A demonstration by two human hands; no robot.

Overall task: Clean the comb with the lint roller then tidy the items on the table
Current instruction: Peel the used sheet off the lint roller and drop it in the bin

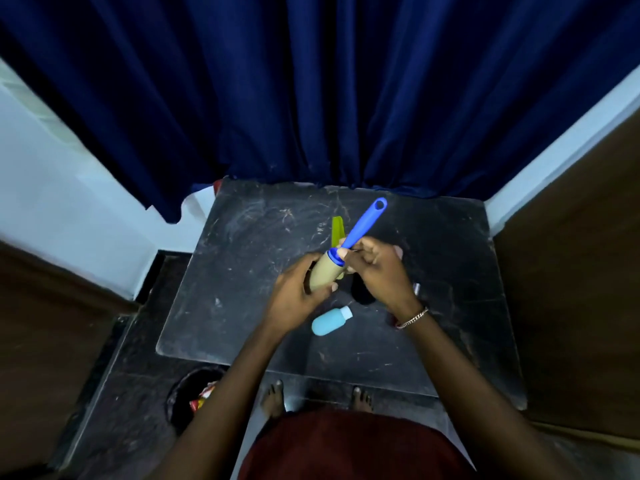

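Above the middle of the dark marble table (242, 306), the lint roller (346, 251) is held in both hands, tilted so its blue handle points up and away toward the curtain, with the hanging hole at the far tip. Its tan adhesive roll sits at the near, lower end. The left hand (294, 299) is wrapped around that roll, fingers curled under it and thumb on the near side. The right hand (377, 271) is closed around the base of the handle just above the blue collar, with fingertips pinching near the collar.

Behind the roller and partly hidden by it and the fingers, a yellow-green comb (336, 230) shows as a narrow strip; whether it lies on the table or is held by a hand cannot be told. A bracelet (412, 318) circles the right wrist.

On the table just below the hands lies a small light-blue bottle (330, 322) with a white cap, on its side. A dark object sits under the right hand, too shadowed to identify.

A deep blue curtain (311, 98) hangs behind the table. On the floor to the left stands a black bin (180, 403) with colourful wrappers inside. The person's bare feet show below the table's near edge.
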